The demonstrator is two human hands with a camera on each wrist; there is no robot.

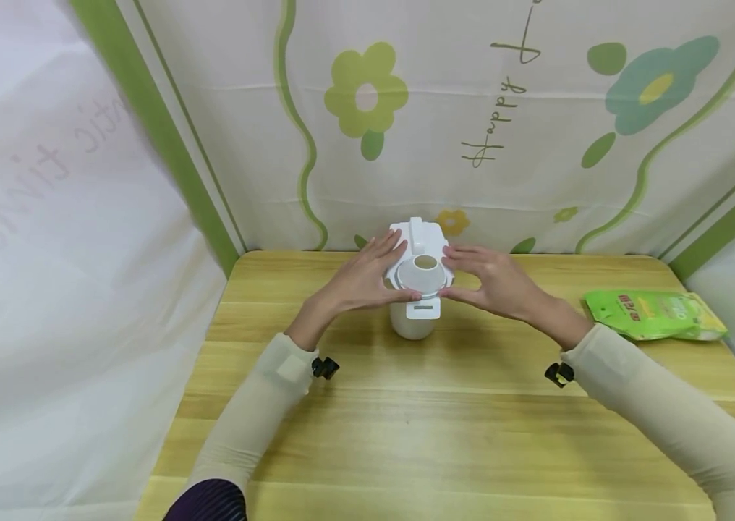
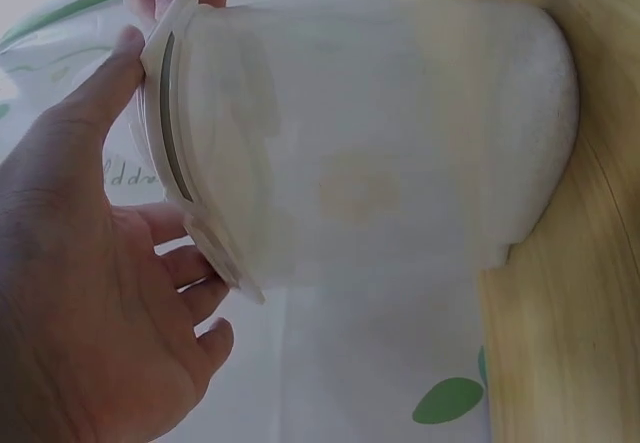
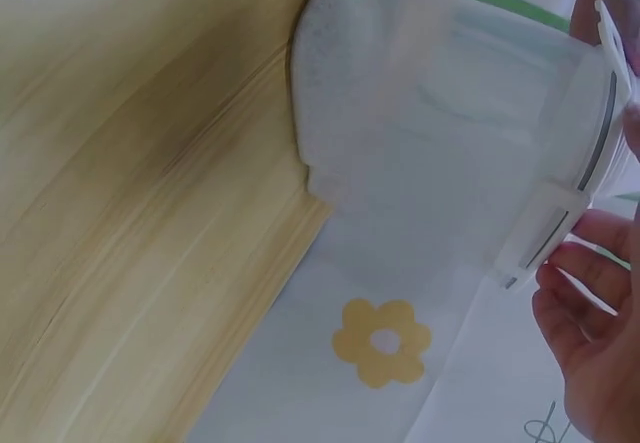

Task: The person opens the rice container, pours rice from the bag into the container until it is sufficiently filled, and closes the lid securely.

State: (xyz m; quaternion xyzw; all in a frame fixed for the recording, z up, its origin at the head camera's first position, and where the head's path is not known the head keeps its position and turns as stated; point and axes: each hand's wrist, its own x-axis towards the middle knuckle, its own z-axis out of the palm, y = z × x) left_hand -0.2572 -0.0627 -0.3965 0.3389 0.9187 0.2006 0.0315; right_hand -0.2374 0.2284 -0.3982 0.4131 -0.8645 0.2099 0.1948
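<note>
A see-through storage jar (image 2: 340, 143) stands upright on the table, with whitish contents (image 2: 535, 113) at its bottom. Its white lid (image 1: 429, 239) is on top, bearing a bar-shaped handle and a round spout (image 1: 421, 275). The front clip (image 1: 423, 310) sticks outward, while a side clip (image 3: 545, 238) lies down along the wall. My left hand (image 1: 364, 278) holds the lid's left side, thumb at the front and fingers along the side clip. Opposite it, my right hand (image 1: 498, 282) grips the right side the same way, its fingertips on that clip.
A green and yellow packet (image 1: 657, 315) lies at the right side of the wooden table (image 1: 406, 441). Close behind the jar hangs a white cloth (image 1: 224, 166) printed with flowers, and more cloth closes off the left and right sides.
</note>
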